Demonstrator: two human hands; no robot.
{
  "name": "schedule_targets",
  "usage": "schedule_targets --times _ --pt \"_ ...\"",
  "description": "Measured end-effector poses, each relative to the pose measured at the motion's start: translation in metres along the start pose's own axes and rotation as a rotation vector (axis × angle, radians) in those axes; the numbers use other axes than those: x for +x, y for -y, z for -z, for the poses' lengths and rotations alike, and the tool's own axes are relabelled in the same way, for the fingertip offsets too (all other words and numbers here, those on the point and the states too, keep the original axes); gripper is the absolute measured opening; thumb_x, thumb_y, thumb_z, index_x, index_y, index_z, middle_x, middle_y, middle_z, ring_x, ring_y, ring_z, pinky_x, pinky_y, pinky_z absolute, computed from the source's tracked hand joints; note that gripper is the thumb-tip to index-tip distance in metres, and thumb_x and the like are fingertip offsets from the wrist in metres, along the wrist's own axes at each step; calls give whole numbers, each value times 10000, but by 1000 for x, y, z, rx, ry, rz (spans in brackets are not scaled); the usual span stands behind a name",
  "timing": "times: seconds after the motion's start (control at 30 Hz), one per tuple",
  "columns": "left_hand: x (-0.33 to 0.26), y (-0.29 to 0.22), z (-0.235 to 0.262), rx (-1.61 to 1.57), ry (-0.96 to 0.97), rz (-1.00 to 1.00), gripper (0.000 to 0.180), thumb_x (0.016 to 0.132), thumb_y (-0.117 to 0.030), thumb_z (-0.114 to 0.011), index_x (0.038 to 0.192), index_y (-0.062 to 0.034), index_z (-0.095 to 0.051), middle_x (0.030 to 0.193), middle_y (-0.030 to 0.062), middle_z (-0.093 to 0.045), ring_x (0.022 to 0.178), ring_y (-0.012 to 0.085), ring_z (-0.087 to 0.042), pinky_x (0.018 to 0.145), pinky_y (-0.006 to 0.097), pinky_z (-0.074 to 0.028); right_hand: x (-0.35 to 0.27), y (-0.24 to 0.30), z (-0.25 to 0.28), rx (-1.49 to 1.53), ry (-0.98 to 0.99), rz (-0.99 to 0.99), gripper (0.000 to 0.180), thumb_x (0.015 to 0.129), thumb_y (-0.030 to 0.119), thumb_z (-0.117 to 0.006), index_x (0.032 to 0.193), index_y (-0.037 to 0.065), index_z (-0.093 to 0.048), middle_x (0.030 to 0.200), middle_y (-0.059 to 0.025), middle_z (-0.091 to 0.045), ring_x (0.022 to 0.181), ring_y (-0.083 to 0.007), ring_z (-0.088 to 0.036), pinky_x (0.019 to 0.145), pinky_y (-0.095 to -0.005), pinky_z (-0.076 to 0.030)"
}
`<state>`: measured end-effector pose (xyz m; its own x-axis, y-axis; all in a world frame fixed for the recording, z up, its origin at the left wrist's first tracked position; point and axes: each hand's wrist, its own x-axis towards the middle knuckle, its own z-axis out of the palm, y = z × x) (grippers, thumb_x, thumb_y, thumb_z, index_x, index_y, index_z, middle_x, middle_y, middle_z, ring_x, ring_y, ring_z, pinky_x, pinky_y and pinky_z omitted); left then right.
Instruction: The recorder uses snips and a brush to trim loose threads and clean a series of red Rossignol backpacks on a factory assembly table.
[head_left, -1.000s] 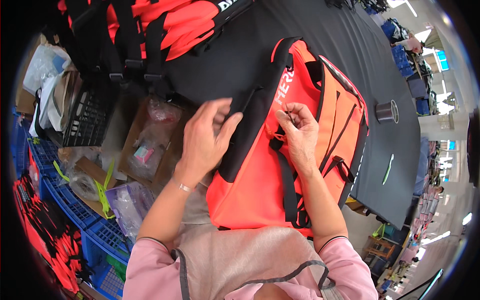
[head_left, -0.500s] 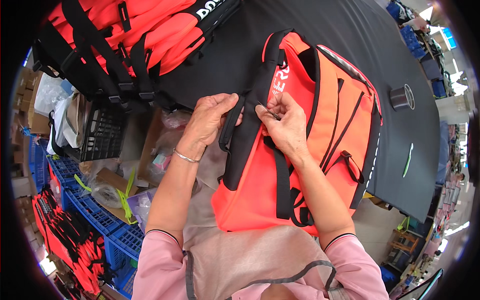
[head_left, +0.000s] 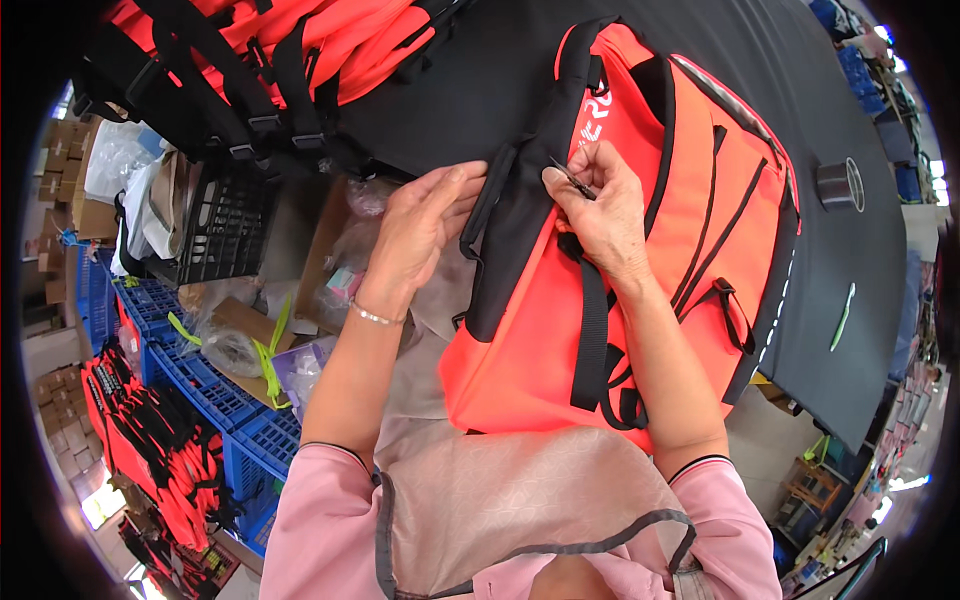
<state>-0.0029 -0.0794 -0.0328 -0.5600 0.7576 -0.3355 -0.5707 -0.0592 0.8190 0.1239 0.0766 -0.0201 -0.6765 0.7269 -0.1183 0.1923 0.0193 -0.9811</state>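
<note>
A bright orange-red backpack with black trim lies on the black-covered table, its lower end close to my lap. My right hand pinches small dark thread snips, tips pointing toward the backpack's black side panel. Their lower part is hidden inside the fingers. At the left edge of that panel is a black handle. Beside it, my left hand is held open, fingers stretched out and fingertips next to the handle. A black webbing strap hangs below my right hand.
More orange-red backpacks are heaped at the far left of the table. A dark cup and a green-white stick-like tool lie at the right. Blue crates and a black crate stand at my left.
My left hand has let go of the black handle and opened its fingers. The backpack and my right hand with the snips sit slightly higher and farther right in the view.
</note>
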Motion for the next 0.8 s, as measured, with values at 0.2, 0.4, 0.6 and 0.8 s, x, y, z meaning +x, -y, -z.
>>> schedule_targets --times 0.2,0.4,0.6,0.8 --pt "-46 28 21 213 -165 21 314 956 -324 -690 1067 -30 -682 933 15 -685 809 85 -631 701 235 -509 0 0 -1 -29 5 3 242 817 55 -764 846 19 -527 635 -11 -548 542 -82 -556 522 -263 -438" --pt "-42 37 15 18 -94 77 276 948 -255 -701 1063 -5 -684 939 1 -689 827 75 -619 744 226 -499 1 -5 -3 -95 -27 40 260 803 80 -782 850 23 -532 629 -14 -532 583 -83 -510 560 -269 -433" --pt "-43 60 17 -211 -12 57 470 918 -294 -730 1249 6 -587 1097 4 -653 948 85 -611 818 238 -494 -4 2 -8 -151 -53 63 240 780 46 -773 878 26 -554 700 -38 -579 584 -129 -544 588 -283 -461" --pt "-64 49 6 60 133 191 579 845 -299 -791 1247 46 -556 1100 58 -644 997 120 -606 867 291 -505 -11 38 -30 -638 167 800 326 770 -34 -686 1053 123 -722 1119 12 -689 884 -200 -708 677 -321 -571"
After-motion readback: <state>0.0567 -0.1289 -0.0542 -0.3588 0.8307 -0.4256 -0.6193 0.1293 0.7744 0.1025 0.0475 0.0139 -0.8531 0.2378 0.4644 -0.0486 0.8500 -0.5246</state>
